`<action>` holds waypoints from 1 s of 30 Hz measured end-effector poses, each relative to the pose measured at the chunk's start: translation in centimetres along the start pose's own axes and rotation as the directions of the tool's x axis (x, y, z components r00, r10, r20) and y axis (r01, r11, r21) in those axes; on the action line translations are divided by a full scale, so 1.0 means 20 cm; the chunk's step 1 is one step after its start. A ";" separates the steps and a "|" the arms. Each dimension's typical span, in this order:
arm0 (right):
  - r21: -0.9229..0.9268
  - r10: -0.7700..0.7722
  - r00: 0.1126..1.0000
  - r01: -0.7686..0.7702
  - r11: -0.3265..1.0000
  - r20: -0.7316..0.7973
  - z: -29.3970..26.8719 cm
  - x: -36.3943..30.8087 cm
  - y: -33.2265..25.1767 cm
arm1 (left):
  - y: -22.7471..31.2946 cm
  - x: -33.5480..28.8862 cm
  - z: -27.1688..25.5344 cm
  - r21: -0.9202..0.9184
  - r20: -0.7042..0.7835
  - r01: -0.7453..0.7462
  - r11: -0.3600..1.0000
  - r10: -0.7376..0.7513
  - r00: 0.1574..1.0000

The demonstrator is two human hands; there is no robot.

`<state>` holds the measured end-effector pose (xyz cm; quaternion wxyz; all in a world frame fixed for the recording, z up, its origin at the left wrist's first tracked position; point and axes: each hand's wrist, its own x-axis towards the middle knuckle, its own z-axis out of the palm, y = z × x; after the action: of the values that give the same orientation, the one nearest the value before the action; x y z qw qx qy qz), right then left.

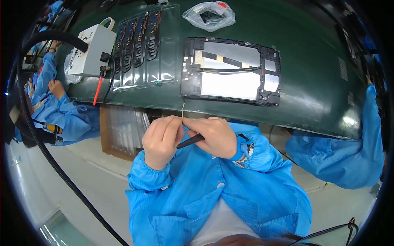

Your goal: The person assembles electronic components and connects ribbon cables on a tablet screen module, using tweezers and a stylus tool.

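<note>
My left hand and my right hand meet fingertip to fingertip just below the table's front edge. Between them a thin pale strip sticks up, and my left fingers are closed on its lower end. A slim black tool lies in my curled right hand, its dark end jutting toward the left hand; the rest of it is hidden, so its kind is unclear. Beyond the hands, an opened flat device frame lies on the table, black-edged with silvery panels and a black cable across it.
The green table bears a clear tray of dark circuit parts, a grey-white box with a thick black hose, and a plastic bag. A cardboard box stands below the edge. Other blue-sleeved people sit on both sides.
</note>
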<state>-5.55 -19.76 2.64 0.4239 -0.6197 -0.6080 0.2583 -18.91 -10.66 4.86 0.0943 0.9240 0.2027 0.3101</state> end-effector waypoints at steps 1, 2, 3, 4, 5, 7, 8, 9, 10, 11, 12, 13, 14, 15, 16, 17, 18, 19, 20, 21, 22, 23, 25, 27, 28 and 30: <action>0.004 0.004 1.000 -0.004 1.000 0.023 0.00 0.00 0.00 | -0.01 0.00 0.00 0.004 0.003 0.003 1.000 -0.003 1.000; 0.010 0.002 1.000 -0.002 1.000 0.027 0.00 0.00 0.00 | -0.03 -0.01 -0.02 0.044 -0.029 0.028 0.999 -0.027 0.999; 0.023 0.018 0.996 -0.020 1.000 0.082 -0.01 -0.01 -0.01 | -0.06 -0.02 -0.03 0.082 -0.061 0.055 0.995 -0.050 0.997; 0.035 0.033 0.990 -0.038 0.999 0.137 -0.01 -0.01 0.00 | -0.09 -0.03 -0.05 0.088 -0.058 0.060 0.994 -0.055 0.997; 0.043 0.029 0.989 -0.036 0.998 0.145 -0.01 -0.02 0.01 | -0.13 -0.06 -0.08 0.157 -0.124 0.195 0.968 -0.176 0.977; 0.117 0.032 0.984 -0.053 0.992 0.176 -0.01 -0.02 0.03 | -0.23 -0.13 -0.15 0.230 -0.200 0.343 0.911 -0.300 0.933; 0.124 0.029 0.982 -0.053 0.991 0.188 0.00 -0.03 0.05 | -0.32 -0.19 -0.14 0.212 -0.235 0.485 0.848 -0.437 0.868; 0.122 0.037 0.987 -0.057 0.991 0.158 0.00 -0.04 0.07 | -0.40 -0.26 -0.15 0.196 -0.273 0.621 0.759 -0.566 0.778; 0.121 0.043 0.990 -0.059 0.991 0.131 0.01 -0.05 0.08 | -0.48 -0.33 -0.13 0.210 -0.280 0.638 0.741 -0.580 0.765; 0.126 0.030 0.992 -0.045 0.991 0.120 0.01 -0.05 0.09 | -0.56 -0.41 -0.10 0.225 -0.161 0.662 0.715 -0.643 0.749; 0.140 0.017 0.990 -0.037 0.989 0.142 0.01 -0.04 0.09 | -0.64 -0.49 -0.06 0.242 -0.043 0.683 0.689 -0.696 0.717; 0.135 0.051 0.987 -0.072 0.988 0.154 0.00 -0.04 0.09 | -0.70 -0.57 -0.02 0.251 -0.052 0.694 0.675 -0.707 0.705; 0.129 0.081 0.983 -0.103 0.986 0.166 -0.01 -0.04 0.08 | -0.75 -0.64 0.01 0.271 -0.030 0.708 0.652 -0.730 0.683; 0.125 0.095 0.978 -0.119 0.985 0.184 -0.01 -0.04 0.08 | -0.77 -0.68 0.03 0.286 -0.004 0.718 0.635 -0.748 0.664; 0.125 0.093 0.978 -0.117 0.985 0.185 -0.01 -0.03 0.08 | -0.75 -0.66 0.02 0.286 -0.006 0.719 0.634 -0.749 0.663; 0.145 0.094 0.977 -0.123 0.982 0.190 -0.01 -0.03 0.08 | -0.70 -0.60 0.01 0.282 -0.007 0.770 0.572 -0.802 0.598; 0.164 0.096 0.976 -0.129 0.978 0.194 -0.01 -0.03 0.08 | -0.64 -0.53 0.00 0.277 -0.008 0.816 0.507 -0.848 0.530; 0.160 0.098 0.977 -0.129 0.979 0.191 0.00 -0.03 0.08 | -0.60 -0.48 -0.01 0.273 -0.006 0.815 0.510 -0.847 0.532; 0.218 0.098 0.973 -0.144 0.965 0.209 0.00 -0.03 0.08 | -0.54 -0.43 -0.03 0.067 0.024 0.829 0.556 -0.831 0.555; 0.276 0.097 0.970 -0.159 0.948 0.225 0.01 -0.03 0.08 | -0.47 -0.36 -0.04 -0.143 0.050 0.808 0.572 -0.811 0.583; 0.272 0.099 0.970 -0.159 0.949 0.224 0.01 -0.03 0.07 | -0.37 -0.29 -0.04 -0.426 0.098 0.716 0.552 -0.759 0.644; 0.336 0.096 0.965 -0.176 0.925 0.244 0.01 -0.03 0.07 | -0.28 -0.22 -0.03 -0.674 0.120 0.572 0.467 -0.696 0.708; 0.394 0.086 0.961 -0.188 0.899 0.262 0.00 -0.02 0.05 | -0.18 -0.12 -0.01 -0.679 0.184 0.544 0.493 -0.603 0.776; 0.381 0.104 0.950 -0.216 0.899 0.293 -0.02 -0.01 0.01 | -0.15 -0.09 0.01 -0.691 0.167 0.524 0.499 -0.594 0.787; 0.377 0.110 0.952 -0.217 0.901 0.286 -0.02 -0.02 0.01 | -0.15 -0.09 0.02 -0.624 0.111 0.488 0.610 -0.549 0.829; 0.356 0.118 0.958 -0.210 0.910 0.262 -0.04 -0.03 0.00 | -0.13 -0.08 0.03 -0.553 0.063 0.438 0.709 -0.489 0.870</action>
<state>-5.00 -20.48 2.85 0.4378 -0.5399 -0.5374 0.4777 -20.49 -9.07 2.80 0.4218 0.7614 0.3339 0.3618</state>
